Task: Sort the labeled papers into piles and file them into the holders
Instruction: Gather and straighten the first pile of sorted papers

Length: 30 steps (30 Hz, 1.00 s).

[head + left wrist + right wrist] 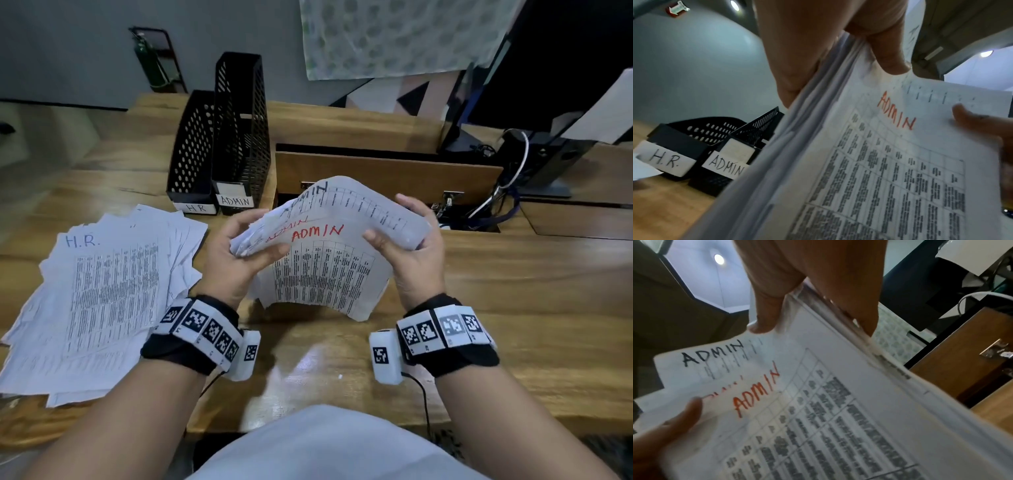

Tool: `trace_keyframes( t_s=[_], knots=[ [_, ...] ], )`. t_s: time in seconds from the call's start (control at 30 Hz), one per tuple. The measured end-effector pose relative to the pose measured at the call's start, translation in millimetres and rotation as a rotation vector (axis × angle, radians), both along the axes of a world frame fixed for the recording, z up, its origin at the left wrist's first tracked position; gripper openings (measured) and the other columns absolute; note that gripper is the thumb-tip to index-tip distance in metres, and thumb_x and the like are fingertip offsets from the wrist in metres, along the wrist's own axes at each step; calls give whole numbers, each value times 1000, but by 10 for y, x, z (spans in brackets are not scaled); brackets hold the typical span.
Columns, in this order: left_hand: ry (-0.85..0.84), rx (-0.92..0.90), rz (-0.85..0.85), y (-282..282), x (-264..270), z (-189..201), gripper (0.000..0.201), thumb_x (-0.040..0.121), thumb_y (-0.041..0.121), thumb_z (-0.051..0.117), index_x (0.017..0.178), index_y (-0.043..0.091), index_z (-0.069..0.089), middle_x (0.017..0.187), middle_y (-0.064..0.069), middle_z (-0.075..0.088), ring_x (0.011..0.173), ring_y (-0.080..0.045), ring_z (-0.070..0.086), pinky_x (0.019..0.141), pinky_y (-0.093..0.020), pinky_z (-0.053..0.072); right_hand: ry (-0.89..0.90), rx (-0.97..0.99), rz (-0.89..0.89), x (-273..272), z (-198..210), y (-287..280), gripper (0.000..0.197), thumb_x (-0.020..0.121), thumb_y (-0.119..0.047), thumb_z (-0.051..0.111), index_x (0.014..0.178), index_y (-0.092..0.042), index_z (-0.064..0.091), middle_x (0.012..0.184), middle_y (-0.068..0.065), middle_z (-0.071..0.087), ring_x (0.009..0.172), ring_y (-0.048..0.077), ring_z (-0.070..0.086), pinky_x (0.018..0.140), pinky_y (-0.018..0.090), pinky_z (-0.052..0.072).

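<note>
Both wrists, banded with black-and-white marker cuffs, frame the near edge of the head view, and just beyond them the left hand (236,250) and right hand (407,246) hold the ADMIN stack (325,253) up off the wooden surface (513,308). Each hand is closed on one side edge of the stack, thumb on the top sheet and fingers wrapped behind, as both wrist views show. The stack arches up in the middle and its lower edge droops toward the person.

Judging by that sag, the sheets are light and limp; the bundle has some body only because there are many sheets together. Edges look uneven and fanned, with several "ADMIN" headings showing one behind another, so loose sheets could slide out. A firm pinch on opposite sides seems the sensible hold, and the stack probably wants squaring up before it will go into a narrow slot.

To the left, flat on the surface, lies the H.R. pile (99,301), loosely spread and untidy. Behind it stand two black perforated holders side by side and touching: the H.R. holder (191,154) on the left and the taller ADMIN holder (239,137) on its right, both apparently without papers yet. The ADMIN holder stands near the raised stack, up and to the left, with nothing between them. Right of the holders are an open recess (376,205) in the desk with a raised wooden flap, and farther right some cables (507,185); these lie off the likely path.
</note>
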<state>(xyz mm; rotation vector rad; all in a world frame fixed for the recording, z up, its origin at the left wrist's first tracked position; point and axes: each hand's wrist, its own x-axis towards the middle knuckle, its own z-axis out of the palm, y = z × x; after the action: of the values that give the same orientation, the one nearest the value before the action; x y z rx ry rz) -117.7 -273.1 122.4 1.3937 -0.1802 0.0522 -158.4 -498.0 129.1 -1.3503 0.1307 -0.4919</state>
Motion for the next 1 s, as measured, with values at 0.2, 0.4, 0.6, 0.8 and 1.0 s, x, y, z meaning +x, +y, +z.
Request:
trace_keyframes(
  t_s=[0.2,0.4,0.6,0.8,1.0],
  knots=[
    [-77,121,-6,-55,-7,20,46,65,3,83,106,12,65,99,0,73,97,-10,69,76,-23,55,-251,-430,-228,-85,169,131,26,89,-11,67,114,-14,62,107,14,63,99,20,61,86,28,51],
    [4,85,-59,-24,-11,-46,42,68,-10,76,99,17,66,89,15,75,91,-2,70,72,-15,54,-137,-752,-277,-3,215,54,11,88,-7,66,92,-15,70,86,-5,64,84,4,61,76,31,53],
    [30,69,-58,-15,2,-100,41,67,-8,77,98,17,67,89,13,76,90,-4,71,71,-16,54,11,-1168,-249,-86,229,103,36,94,-43,55,128,-31,58,116,-6,59,110,16,52,93,49,42],
    [33,116,-51,55,61,-133,40,61,5,84,96,10,67,87,7,76,86,-6,71,68,-18,53,161,-1657,-221,-129,334,393,71,92,-65,38,152,-32,21,158,-7,25,148,19,18,104,76,4],
    [13,139,-68,28,67,-117,31,65,-10,77,86,10,64,77,15,73,73,4,66,64,-11,49,63,-1742,-81,-158,300,824,82,87,-44,54,154,-20,14,161,0,14,150,22,12,105,76,5]
  ],
)
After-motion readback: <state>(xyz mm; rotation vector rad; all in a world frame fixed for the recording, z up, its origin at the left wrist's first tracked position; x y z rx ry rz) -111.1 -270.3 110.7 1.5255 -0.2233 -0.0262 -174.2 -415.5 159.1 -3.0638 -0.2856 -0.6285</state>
